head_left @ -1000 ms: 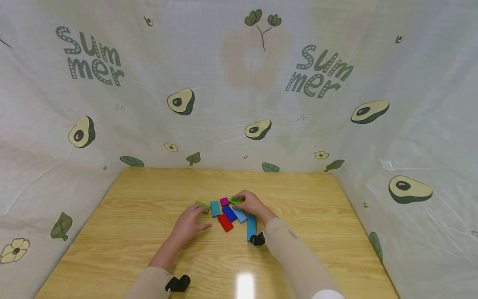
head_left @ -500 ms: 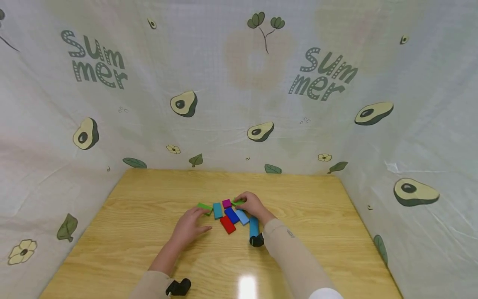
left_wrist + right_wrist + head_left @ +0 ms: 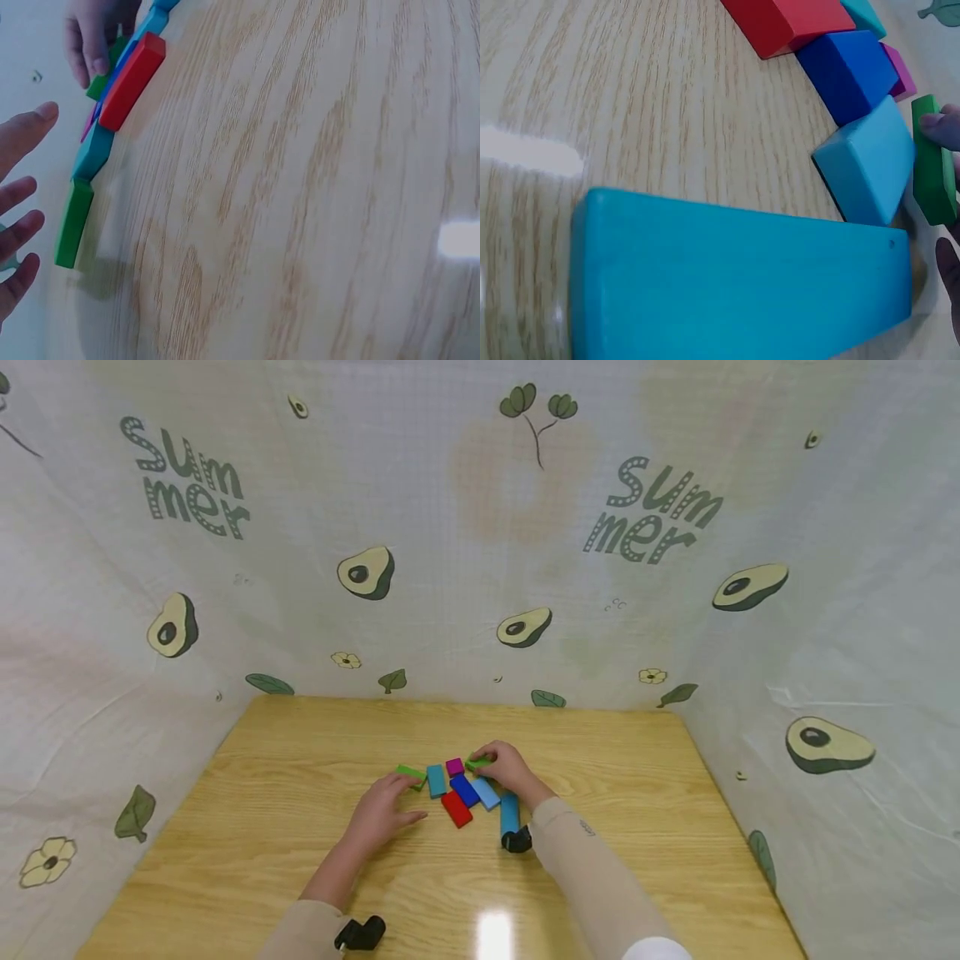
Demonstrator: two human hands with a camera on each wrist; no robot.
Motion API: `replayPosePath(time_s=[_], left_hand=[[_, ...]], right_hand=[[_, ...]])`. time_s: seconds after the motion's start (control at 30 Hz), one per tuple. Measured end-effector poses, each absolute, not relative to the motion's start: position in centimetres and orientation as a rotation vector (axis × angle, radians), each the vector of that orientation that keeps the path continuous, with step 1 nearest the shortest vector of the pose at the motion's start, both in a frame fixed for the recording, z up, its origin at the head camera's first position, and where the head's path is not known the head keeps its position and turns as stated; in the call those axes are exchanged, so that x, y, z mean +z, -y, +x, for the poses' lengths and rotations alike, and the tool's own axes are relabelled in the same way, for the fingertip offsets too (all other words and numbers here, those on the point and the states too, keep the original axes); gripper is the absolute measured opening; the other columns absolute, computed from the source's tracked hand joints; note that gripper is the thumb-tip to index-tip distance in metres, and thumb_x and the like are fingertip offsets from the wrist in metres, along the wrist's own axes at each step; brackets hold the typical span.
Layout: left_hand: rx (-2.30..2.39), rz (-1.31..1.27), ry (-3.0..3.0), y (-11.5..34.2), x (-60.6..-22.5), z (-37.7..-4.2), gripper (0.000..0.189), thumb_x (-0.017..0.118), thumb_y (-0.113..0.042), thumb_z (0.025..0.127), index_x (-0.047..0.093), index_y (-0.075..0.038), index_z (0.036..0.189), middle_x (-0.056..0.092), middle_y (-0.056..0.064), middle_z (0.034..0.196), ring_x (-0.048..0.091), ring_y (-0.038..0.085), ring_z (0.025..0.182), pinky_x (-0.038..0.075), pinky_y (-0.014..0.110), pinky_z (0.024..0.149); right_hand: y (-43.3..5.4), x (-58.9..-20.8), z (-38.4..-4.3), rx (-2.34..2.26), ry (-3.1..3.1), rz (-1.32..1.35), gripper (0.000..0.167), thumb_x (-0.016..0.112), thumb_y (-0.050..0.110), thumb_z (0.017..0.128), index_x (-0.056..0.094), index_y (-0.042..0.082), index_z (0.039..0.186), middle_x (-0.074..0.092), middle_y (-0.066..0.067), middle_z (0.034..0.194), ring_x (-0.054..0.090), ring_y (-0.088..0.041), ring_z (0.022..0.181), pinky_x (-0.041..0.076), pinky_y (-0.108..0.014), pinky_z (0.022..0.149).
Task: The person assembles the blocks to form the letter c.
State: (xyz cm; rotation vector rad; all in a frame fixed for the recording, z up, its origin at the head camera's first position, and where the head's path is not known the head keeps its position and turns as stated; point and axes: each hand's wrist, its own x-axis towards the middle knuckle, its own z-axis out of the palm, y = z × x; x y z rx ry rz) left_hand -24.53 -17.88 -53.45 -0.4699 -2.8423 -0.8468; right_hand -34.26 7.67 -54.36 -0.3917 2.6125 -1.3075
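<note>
My right hand (image 3: 512, 772) pinches a green block (image 3: 933, 161) between thumb and fingers, beside the light blue block (image 3: 486, 794). At the left end of the cluster, my left hand (image 3: 378, 814) is beside another green block (image 3: 74, 223). Its fingers are spread, and the left wrist view shows them apart from that block. Between the two hands lie a teal block (image 3: 436, 782), a small magenta block (image 3: 454, 767), a dark blue block (image 3: 465, 791) and a red block (image 3: 457, 809). A long blue block (image 3: 735, 277) lies under the right wrist.
The blocks lie close together on a wooden table (image 3: 300, 752). A pale printed cloth (image 3: 435, 610) walls off its back and sides. Black wrist cameras (image 3: 361, 933) are strapped to both sleeves. Light glares on the table near the front.
The head view has shifted slightly. Both hands keep nearly the same places; the green block in the right hand has changed its tilt a little.
</note>
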Motion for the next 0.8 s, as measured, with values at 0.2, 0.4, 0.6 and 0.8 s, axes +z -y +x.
replayPosePath(time_s=[0.2, 0.4, 0.6, 0.8], left_hand=[[-0.889, -0.484, 2.855, 17.0, -53.3, -24.6, 0.054, 0.086, -0.027, 0.076, 0.067, -0.011, 0.123, 0.062, 0.006, 0.120, 0.057, 0.030, 0.114, 0.046, 0.048, 0.098], [-0.887, -0.526, 2.840, 15.9, -53.1, -24.5, 0.053, 0.085, -0.028, 0.076, 0.067, -0.012, 0.123, 0.061, 0.010, 0.123, 0.056, 0.032, 0.115, 0.046, 0.050, 0.097], [-0.910, -0.538, 2.859, 14.6, -53.0, -24.3, 0.056, 0.084, -0.029, 0.077, 0.065, -0.013, 0.127, 0.059, 0.011, 0.128, 0.054, 0.033, 0.119, 0.045, 0.051, 0.098], [-0.919, -0.589, 2.870, 13.2, -52.8, -24.0, 0.057, 0.084, -0.030, 0.077, 0.064, -0.012, 0.128, 0.059, 0.011, 0.128, 0.053, 0.035, 0.121, 0.045, 0.052, 0.098]], right_hand=[[-8.5, -53.3, -33.6, -1.347, -2.602, -0.403, 0.017, 0.075, 0.009, 0.086, 0.076, 0.011, 0.103, 0.061, -0.002, 0.106, 0.047, -0.022, 0.092, 0.043, -0.033, 0.076], [-9.8, -52.7, -32.5, -1.379, -2.621, -0.423, 0.017, 0.075, 0.008, 0.085, 0.076, 0.013, 0.102, 0.063, -0.001, 0.105, 0.048, -0.021, 0.090, 0.045, -0.032, 0.074], [-11.5, -52.6, -31.1, -1.388, -2.658, -0.411, 0.018, 0.076, 0.008, 0.085, 0.077, 0.016, 0.100, 0.063, 0.003, 0.103, 0.051, -0.019, 0.090, 0.046, -0.032, 0.076], [-12.8, -52.2, -29.2, -1.424, -2.679, -0.420, 0.018, 0.075, 0.006, 0.085, 0.076, 0.016, 0.100, 0.063, 0.002, 0.104, 0.052, -0.019, 0.091, 0.047, -0.034, 0.077]])
